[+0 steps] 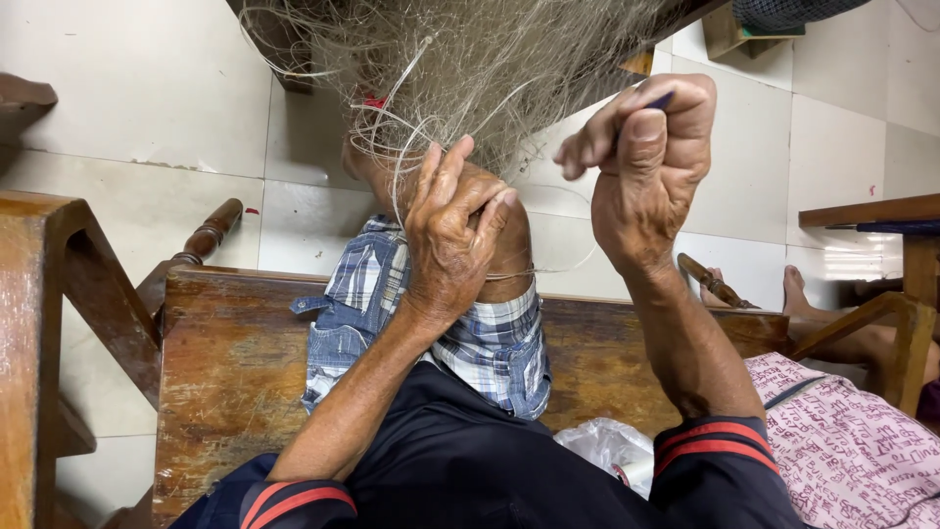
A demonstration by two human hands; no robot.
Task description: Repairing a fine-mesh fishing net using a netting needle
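A pale, fine-meshed fishing net (470, 59) hangs down from the top of the head view over my raised knee. My left hand (452, 235) rests on the knee, its fingers pinching thin net strands and a loop of clear line (392, 127). To the right, my right hand (646, 157) is raised with fingers closed around a small dark blue tool (658, 101), only its tip showing. A taut thread (548, 271) runs from the left hand's fingers toward the right wrist. I sit on a worn wooden bench (225, 372) in blue checked shorts (490, 343).
A wooden chair arm (39, 294) stands at the left. Another person's bare foot (798, 294) and a pink patterned cloth (852, 441) lie at the right, by a wooden table edge (871, 211). A crumpled plastic bag (612, 451) lies on the bench. White tiled floor (147, 88) lies beyond.
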